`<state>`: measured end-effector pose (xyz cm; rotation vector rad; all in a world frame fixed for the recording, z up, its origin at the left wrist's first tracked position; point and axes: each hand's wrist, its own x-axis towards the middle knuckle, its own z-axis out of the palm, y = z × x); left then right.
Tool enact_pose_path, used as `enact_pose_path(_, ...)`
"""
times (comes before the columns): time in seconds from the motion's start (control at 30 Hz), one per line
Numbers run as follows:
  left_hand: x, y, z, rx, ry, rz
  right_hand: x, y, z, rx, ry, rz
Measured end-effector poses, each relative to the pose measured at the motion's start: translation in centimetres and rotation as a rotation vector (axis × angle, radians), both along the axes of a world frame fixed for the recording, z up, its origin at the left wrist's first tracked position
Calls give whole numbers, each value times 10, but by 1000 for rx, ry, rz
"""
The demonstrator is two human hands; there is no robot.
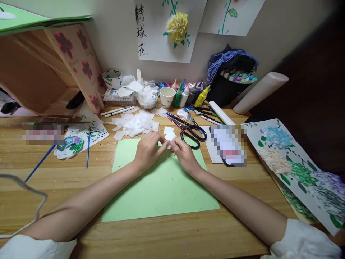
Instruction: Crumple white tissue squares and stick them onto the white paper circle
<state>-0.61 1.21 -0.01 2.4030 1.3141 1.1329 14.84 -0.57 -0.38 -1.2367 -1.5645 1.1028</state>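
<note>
My left hand [149,150] and my right hand [184,155] meet over the upper part of a light green sheet of paper [161,194]. Both are closed, fingertips pinching a small piece of white tissue paper [168,143] between them. Much of that piece is hidden by my fingers. Just beyond my fingertips lies another small white paper square [169,130]. A loose pile of white paper squares [137,123] spreads past my left hand. Scissors with black handles [194,132] rest beyond my right hand, their handles partly over the green sheet.
Along the wall stand a paper cup [167,98], a bowl of white scraps [147,99] and several paint bottles [184,97]. A phone [229,145] lies at right, near a flower picture [299,165]. At left are a painted cardboard box [78,64], paintbrushes [88,151] and a paint-smeared palette [68,146].
</note>
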Motion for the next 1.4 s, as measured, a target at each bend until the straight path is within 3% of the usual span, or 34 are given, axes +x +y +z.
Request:
enact_pose_path(0.1,-1,1,-1,-4,0,-16,1,1,-1,-14,24,13)
enact_pose_path(0.37,-3,10,-1,-253,-278,66,3,4,-2,-12,83,-31)
enact_pose_path(0.63,-3,4,0,-175,-211,-84,0,1,0,-42,67,39)
enact_pose_path(0.77,-2,6,0,-227,-285,-43,0,2,0,-40,96,29)
enact_pose_path(1.13,-2,16,-5,-586,-651,3,1,4,0,-46,137,-19)
enact_pose_path(1.4,-3,20,-4,-576,-814,99,2,3,0,-46,155,-60)
